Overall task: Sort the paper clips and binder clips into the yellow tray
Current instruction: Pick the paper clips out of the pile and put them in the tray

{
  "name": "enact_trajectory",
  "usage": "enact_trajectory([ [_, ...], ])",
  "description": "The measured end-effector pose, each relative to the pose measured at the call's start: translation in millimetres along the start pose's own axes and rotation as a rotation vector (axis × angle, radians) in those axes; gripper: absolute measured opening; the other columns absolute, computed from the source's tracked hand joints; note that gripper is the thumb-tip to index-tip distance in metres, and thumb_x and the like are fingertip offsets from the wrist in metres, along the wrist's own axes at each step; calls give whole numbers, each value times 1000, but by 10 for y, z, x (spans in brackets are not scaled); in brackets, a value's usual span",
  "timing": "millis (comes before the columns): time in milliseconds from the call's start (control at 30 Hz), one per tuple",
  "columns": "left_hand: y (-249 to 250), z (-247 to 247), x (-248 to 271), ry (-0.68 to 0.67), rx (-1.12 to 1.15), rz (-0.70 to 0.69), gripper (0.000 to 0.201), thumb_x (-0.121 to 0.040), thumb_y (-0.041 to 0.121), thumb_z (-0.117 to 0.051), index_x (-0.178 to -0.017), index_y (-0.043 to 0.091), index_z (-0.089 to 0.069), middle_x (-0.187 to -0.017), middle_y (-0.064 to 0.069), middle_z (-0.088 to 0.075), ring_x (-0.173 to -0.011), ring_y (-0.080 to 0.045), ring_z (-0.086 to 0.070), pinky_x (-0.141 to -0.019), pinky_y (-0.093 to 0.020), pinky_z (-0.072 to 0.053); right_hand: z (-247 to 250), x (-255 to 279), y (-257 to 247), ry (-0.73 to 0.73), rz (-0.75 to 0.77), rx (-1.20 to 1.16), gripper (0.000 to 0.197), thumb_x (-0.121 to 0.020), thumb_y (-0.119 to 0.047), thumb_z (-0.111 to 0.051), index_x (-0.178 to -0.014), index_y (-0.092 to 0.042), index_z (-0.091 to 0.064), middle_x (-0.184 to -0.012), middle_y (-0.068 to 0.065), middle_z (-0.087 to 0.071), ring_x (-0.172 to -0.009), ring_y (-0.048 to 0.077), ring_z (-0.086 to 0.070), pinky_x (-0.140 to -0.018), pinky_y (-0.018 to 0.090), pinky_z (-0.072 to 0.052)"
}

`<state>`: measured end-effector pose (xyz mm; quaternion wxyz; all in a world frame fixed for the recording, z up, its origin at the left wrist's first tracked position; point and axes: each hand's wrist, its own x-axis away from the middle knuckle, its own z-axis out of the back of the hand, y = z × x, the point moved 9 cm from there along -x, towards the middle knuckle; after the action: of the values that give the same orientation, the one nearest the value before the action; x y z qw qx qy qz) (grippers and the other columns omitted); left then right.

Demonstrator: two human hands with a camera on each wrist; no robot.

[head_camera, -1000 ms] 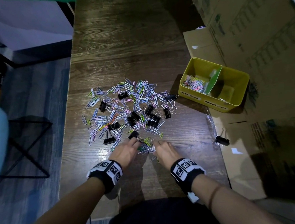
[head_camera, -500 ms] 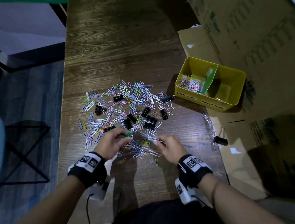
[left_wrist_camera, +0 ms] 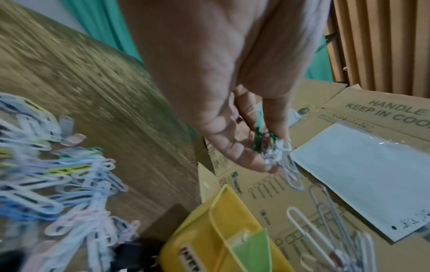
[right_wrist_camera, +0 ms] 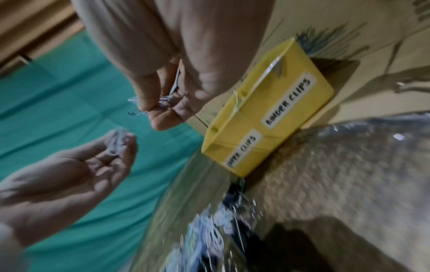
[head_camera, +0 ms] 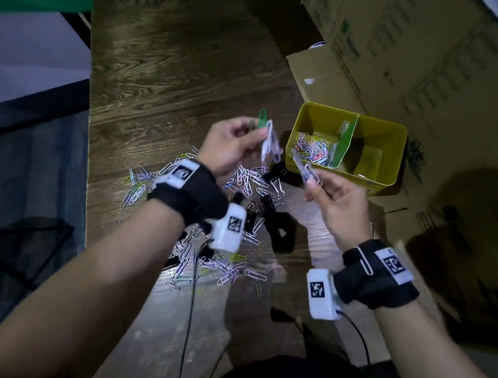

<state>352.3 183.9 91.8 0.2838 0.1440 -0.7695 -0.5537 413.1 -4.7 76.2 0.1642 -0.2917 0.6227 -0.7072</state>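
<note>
My left hand (head_camera: pixel 232 148) is raised above the pile and pinches a small bunch of paper clips (head_camera: pixel 269 139), green and pale ones; the same bunch (left_wrist_camera: pixel 274 147) shows at my fingertips in the left wrist view. My right hand (head_camera: pixel 336 194) pinches a few pale paper clips (head_camera: pixel 306 169) beside the yellow tray (head_camera: pixel 387 148). A green divider (head_camera: pixel 346 143) splits the tray. Its left compartment holds several coloured paper clips (head_camera: pixel 313 149); the right one looks bare. The mixed pile of paper clips and black binder clips (head_camera: pixel 244 219) lies on the wooden table under my left wrist.
Flattened cardboard boxes (head_camera: pixel 409 42) lie under and behind the tray on the right. One black binder clip (head_camera: pixel 281 234) sits near the pile's right edge. The table edge (head_camera: pixel 91 171) runs along the left, with floor beyond. A wrist cable (head_camera: pixel 189 313) hangs over the near table.
Both hands have lifted off the table with paper clips pinched in them and moved up and right toward the yellow tray. The view has tilted closer.
</note>
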Motion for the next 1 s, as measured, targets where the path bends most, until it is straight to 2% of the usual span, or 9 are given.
enact_trajectory([
  [133, -185, -188, -485, 243, 39, -15, 9, -82, -1, -63, -78, 7, -62, -63, -6, -63, -50, -12, -58, -45, -22, -49, 252, -335, -299, 119, 110, 47, 20, -88, -4, -62, -104, -16, -65, -76, -12, -71, -64, 3, -62, -71, 19, -55],
  [200, -348, -280, -647, 291, -106, -26, 6, -81, 3, -67, -81, 9, -65, -71, -9, -64, -54, -13, -57, -51, -26, -50, 353, -521, -401, 154, 135, 132, 16, -89, -7, -63, -100, -18, -67, -80, -8, -70, -66, 2, -62, -70, 19, -54],
  [267, -467, -425, -756, 188, -359, -41, 23, -80, 9, -69, -103, 10, -67, -90, -10, -70, -74, -18, -65, -74, -35, -56, 408, -740, -482, 159, 158, 334, 17, -88, -13, -64, -104, -12, -69, -88, 0, -71, -73, 5, -65, -74, 21, -54],
  [333, -487, -569, -743, 4, -732, -96, 40, -83, 17, -66, -122, 16, -59, -110, -7, -69, -97, -19, -65, -93, -34, -50, 355, -920, -570, 109, 203, 668, 23, -88, -21, -64, -109, -12, -69, -95, 6, -72, -84, 15, -66, -84, 28, -52],
  [433, -555, -826, -551, -337, -1201, -232, 34, -87, 24, -59, -120, 15, -60, -117, -10, -65, -108, -26, -59, -96, -34, -44, 199, -1140, -549, -22, 192, 957, 25, -91, -19, -59, -114, -13, -67, -106, 15, -69, -105, 30, -58, -95, 34, -44],
  [500, -687, -915, -393, -534, -1365, -249, 25, -87, 22, -58, -108, 9, -61, -110, -12, -64, -104, -28, -57, -90, -35, -45, 59, -1279, -361, -152, 129, 1107, 26, -90, -17, -57, -114, -15, -66, -108, 18, -67, -106, 33, -58, -96, 38, -47],
  [700, -737, -772, -255, -475, -1296, -253, 38, -75, -11, -49, -100, 13, -62, -107, -7, -63, -98, -27, -58, -81, -33, -46, -187, -1109, 129, -482, 21, 1519, 44, -95, -35, -48, -135, -18, -48, -133, 21, -53, -133, 37, -36, -112, 43, -18],
  [867, -599, -586, 63, -511, -1196, -298, 40, -79, -2, -52, -110, 20, -64, -111, -3, -68, -101, -20, -61, -92, -32, -46, -129, -751, 237, -506, 52, 1452, 41, -98, -45, -38, -126, -21, -56, -118, 12, -65, -129, 28, -42, -115, 39, -6],
  [1000, -220, 17, 437, -309, -1178, -397, 20, -88, 9, -57, -105, 12, -67, -102, -3, -69, -88, -10, -59, -86, -26, -48, -19, -607, 309, -485, 79, 1348, 38, -98, -45, -39, -121, -23, -59, -102, 3, -71, -121, 19, -52, -117, 40, 1],
])
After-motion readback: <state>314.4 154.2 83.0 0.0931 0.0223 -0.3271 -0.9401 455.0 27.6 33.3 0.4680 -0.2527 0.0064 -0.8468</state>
